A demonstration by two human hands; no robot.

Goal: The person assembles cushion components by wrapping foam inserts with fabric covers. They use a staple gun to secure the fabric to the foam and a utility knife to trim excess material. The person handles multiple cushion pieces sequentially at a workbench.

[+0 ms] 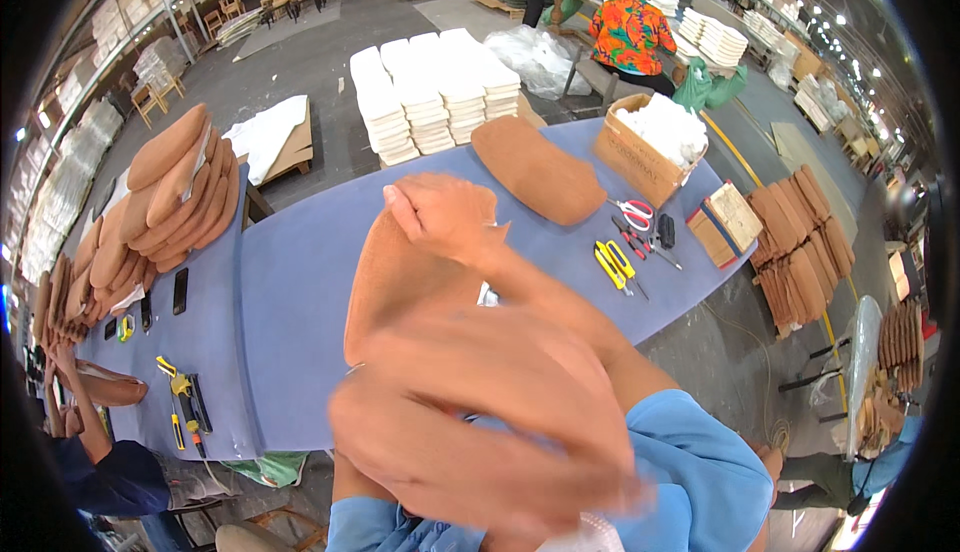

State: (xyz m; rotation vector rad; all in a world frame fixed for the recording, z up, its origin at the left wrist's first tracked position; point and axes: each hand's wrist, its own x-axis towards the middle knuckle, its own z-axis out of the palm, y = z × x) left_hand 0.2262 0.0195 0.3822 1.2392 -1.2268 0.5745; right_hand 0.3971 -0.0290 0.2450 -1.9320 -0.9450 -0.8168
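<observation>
Right hand [440, 216] gripping top edge of brown, curved, fabric-like piece [385, 277] above blue table [295, 297]; piece lying toward seven o'clock, long axis running one-to-seven. Left hand blurring out; can't tell its hold.

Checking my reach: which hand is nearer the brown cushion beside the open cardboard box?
Right. Your right hand is just to the left of the brown cushion; your blurred left hand is farther away, back toward your body.
</observation>
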